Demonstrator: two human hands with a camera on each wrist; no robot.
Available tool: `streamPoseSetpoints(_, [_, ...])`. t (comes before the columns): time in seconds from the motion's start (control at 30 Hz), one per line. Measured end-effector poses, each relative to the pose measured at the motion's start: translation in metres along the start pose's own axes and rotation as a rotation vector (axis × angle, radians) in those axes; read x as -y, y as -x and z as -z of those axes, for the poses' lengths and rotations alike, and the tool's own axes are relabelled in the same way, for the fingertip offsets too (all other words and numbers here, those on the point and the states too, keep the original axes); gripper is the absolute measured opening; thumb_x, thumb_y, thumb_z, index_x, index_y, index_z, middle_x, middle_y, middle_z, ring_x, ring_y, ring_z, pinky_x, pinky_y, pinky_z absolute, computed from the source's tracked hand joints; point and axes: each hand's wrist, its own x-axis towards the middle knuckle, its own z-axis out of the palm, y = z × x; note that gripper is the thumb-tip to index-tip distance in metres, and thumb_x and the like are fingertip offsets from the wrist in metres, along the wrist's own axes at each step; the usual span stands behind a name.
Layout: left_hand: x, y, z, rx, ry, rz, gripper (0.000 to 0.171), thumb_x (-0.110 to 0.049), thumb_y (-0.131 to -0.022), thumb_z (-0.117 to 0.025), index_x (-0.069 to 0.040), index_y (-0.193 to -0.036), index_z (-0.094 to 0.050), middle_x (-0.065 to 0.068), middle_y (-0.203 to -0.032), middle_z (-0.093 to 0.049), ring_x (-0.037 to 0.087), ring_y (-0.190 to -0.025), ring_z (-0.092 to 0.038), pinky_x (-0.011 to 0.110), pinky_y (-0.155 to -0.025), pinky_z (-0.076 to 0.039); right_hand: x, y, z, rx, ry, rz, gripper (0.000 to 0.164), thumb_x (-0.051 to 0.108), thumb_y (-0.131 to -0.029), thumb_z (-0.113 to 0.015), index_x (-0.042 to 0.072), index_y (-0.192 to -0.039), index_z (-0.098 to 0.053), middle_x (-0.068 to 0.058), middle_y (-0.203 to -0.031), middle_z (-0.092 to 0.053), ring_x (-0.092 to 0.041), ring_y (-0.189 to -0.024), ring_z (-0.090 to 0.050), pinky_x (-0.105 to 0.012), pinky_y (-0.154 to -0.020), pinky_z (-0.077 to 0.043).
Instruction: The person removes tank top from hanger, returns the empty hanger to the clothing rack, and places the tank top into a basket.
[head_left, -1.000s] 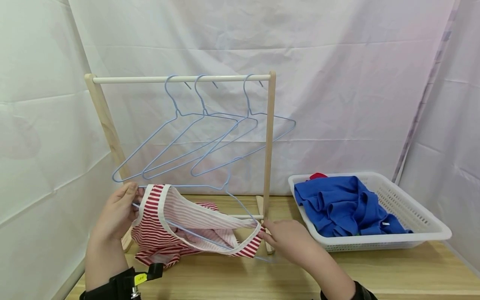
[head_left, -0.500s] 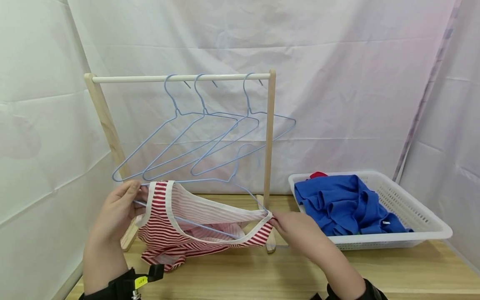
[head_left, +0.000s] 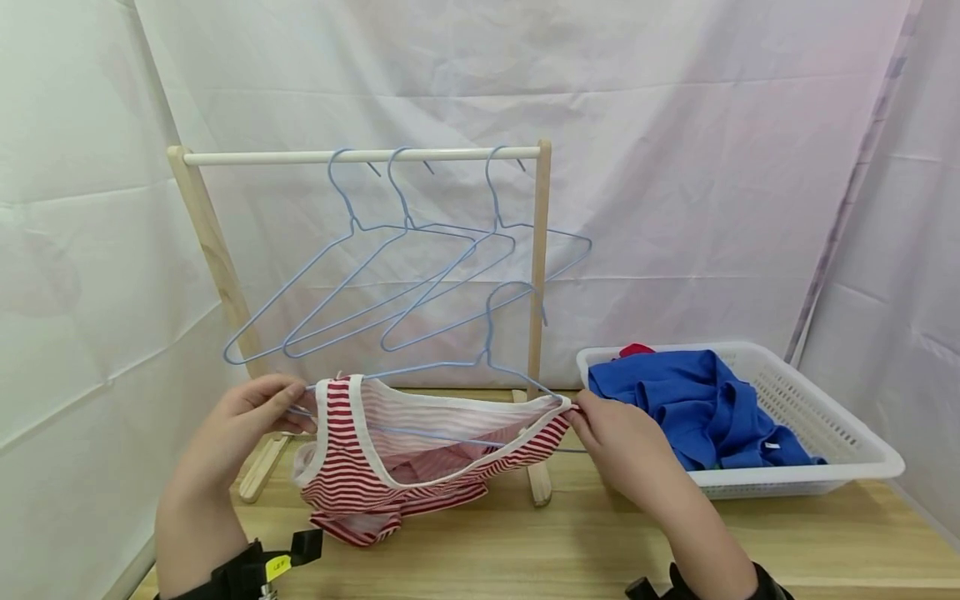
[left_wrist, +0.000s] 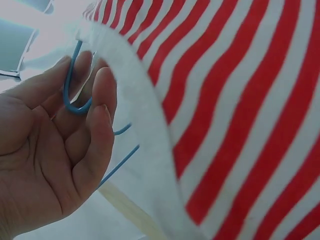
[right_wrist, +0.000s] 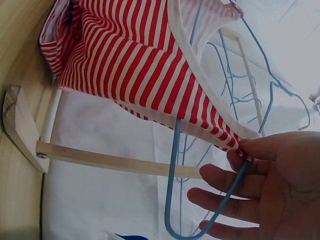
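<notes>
A red-and-white striped tank top (head_left: 348,467) with white edging is draped over a light blue wire hanger (head_left: 423,366). The hanger's hook points up, and its lower bar shows through the neck opening. At the left armhole my left hand (head_left: 236,425) holds the hanger's end; the left wrist view shows its fingers curled about the bent blue wire (left_wrist: 76,109). My right hand (head_left: 630,442) pinches the other shoulder strap between thumb and forefinger. In the right wrist view that strap lies against the wire, and the hanger's rounded end (right_wrist: 169,200) sticks out past the cloth.
Behind stands a small wooden rack with a white rail (head_left: 262,158); several similar blue hangers (head_left: 322,250) hang from it. Right of the rack, a white plastic basket (head_left: 847,433) holds blue cloth (head_left: 697,408) and a bit of red cloth (head_left: 636,350). White sheets surround the wooden table (head_left: 480,550).
Both hands have shifted right with the tank top and hanger, the right hand also upward. The strap on the right is drawn further out along the hanger, and the hook stands more upright.
</notes>
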Motion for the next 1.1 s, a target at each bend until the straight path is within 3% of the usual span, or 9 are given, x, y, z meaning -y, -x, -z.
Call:
streamPoseSetpoints(0.2, [-0.003,-0.003,-0.005,0.073,-0.047,-0.020,0.020,-0.008,-0.095,-0.041,-0.001,-0.104,-0.057,0.013,-0.093,-0.061,0.031,-0.078,-0.060,0.033,-0.068,-0.053,0.002,0.001,0.005,-0.053,-0.014,0.030,0.016,0.031,-0.094,-0.046,0.016,-0.094,-0.053,0.008,-0.062,-0.044,-0.011,-0.056,-0.041,-0.030,-0.052,-0.038])
streamPoseSetpoints(0.57, [-0.006,-0.016,-0.027,0.137,-0.081,0.055,0.018,-0.016,-0.095,-0.046,-0.007,-0.104,-0.058,0.014,-0.095,-0.061,0.025,-0.082,-0.060,0.037,-0.069,-0.053,0.007,0.004,0.009,-0.173,-0.010,0.092,0.015,0.029,-0.094,-0.047,0.017,-0.092,-0.054,0.010,-0.062,-0.043,-0.011,-0.056,-0.041,-0.030,-0.052,-0.037])
streamPoseSetpoints(0.73, [-0.008,-0.021,-0.037,0.167,-0.077,0.024,0.016,-0.013,-0.094,-0.046,-0.005,-0.102,-0.058,0.015,-0.093,-0.060,0.025,-0.082,-0.060,0.038,-0.069,-0.053,0.009,0.005,0.011,-0.233,-0.017,0.117,0.014,0.029,-0.094,-0.047,0.016,-0.092,-0.054,0.009,-0.062,-0.043,-0.011,-0.058,-0.041,-0.031,-0.053,-0.038])
streamPoseSetpoints(0.97, [-0.013,-0.026,-0.050,0.190,-0.072,0.009,0.018,-0.016,-0.095,-0.044,-0.008,-0.100,-0.059,0.012,-0.091,-0.062,0.025,-0.082,-0.059,0.041,-0.071,-0.053,0.010,0.007,0.014,-0.289,-0.018,0.131,0.013,0.028,-0.093,-0.049,0.017,-0.091,-0.054,0.010,-0.063,-0.044,-0.011,-0.059,-0.042,-0.033,-0.055,-0.039])
streamPoseSetpoints(1.1, [-0.015,-0.029,-0.057,0.158,-0.116,0.016,0.022,-0.022,-0.097,-0.041,-0.011,-0.102,-0.059,0.007,-0.092,-0.063,0.022,-0.085,-0.059,0.040,-0.073,-0.052,0.011,0.009,0.015,-0.313,-0.021,0.113,0.011,0.027,-0.091,-0.052,0.016,-0.093,-0.055,0.008,-0.071,-0.054,-0.012,-0.065,-0.047,-0.035,-0.058,-0.045])
